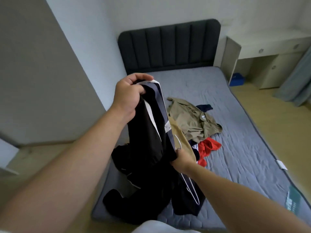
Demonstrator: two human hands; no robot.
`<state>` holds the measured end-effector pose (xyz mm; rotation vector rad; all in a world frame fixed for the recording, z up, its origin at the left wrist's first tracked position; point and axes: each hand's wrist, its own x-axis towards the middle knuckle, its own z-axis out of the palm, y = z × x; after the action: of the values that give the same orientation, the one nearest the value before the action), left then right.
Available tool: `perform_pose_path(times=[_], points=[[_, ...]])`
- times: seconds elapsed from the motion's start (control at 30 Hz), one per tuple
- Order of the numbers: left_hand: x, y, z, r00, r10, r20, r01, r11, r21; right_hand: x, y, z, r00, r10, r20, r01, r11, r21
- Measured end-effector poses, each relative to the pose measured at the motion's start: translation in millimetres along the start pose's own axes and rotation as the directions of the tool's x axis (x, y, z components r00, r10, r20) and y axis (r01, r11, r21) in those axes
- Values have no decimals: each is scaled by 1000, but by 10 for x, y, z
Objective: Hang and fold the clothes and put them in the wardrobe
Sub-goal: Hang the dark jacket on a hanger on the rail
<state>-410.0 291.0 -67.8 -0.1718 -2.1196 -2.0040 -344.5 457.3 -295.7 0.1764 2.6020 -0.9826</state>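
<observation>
**Two grips, one dark garment stretched over the bed's near left corner**

Both of the person's hands are busy with the same piece. The left grip (129, 96) is raised highest, fingers and thumb curled round the top edge of the dark garment (148, 132), apparently so that the cloth hangs down long and its shape can be read. White trim and a grey-blue inner face show along the raised edge. The rest drops and pools in folds on the near left corner of the bed (244, 132), so most of its weight lies on the mattress, not on the hands.

Lower and to the right, the right grip (180, 161) is closed on a lower part of the same garment. A white wire hanger (191, 189) runs past this hand, its hook above the hand and its frame below the wrist. It seems to be held together with the cloth, ready for threading in, though I cannot tell for certain.

Further right, about the middle of the bed, the waiting clothes lie loose in a heap: a tan piece (178, 132) nearest the hands, a crumpled khaki shirt (193, 121), a small navy piece (204, 107) behind it, and a red garment (208, 145) nearer the foot. No wardrobe can be made out for certain, so by my judgement the work is at an early stage.
</observation>
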Motion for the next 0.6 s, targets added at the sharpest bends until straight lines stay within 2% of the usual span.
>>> perform_pose_path(times=[0.07,0.17,0.27,0.3,0.37,0.43,0.5,0.53,0.6], points=[[48,34,-188,998,40,-41,-40,999,13,14,-178,-62,998,-57,-36,57,998,-10],[116,-9,-554,986,77,-145,-69,996,64,55,-512,-223,990,-82,-115,91,993,75],[114,-184,-935,983,95,-159,-44,953,298,102,-942,-466,977,-91,-191,134,965,225],[97,-251,-1049,986,79,-144,-11,907,422,112,-1096,-564,971,-96,-217,155,950,270],[49,-423,-1231,996,-23,-90,76,751,656,112,-1406,-773,958,-114,-262,198,925,324],[-42,-588,-1319,976,-214,-47,159,546,822,92,-1678,-971,946,-135,-295,242,899,364],[-196,-709,-1320,930,-368,-24,163,352,922,63,-1885,-1143,935,-151,-321,274,881,385],[-285,-769,-1299,915,-402,1,131,300,945,39,-1967,-1215,931,-153,-331,283,874,394],[-489,-850,-1193,905,-408,123,14,317,948,-5,-2105,-1319,926,-151,-346,297,857,421]])
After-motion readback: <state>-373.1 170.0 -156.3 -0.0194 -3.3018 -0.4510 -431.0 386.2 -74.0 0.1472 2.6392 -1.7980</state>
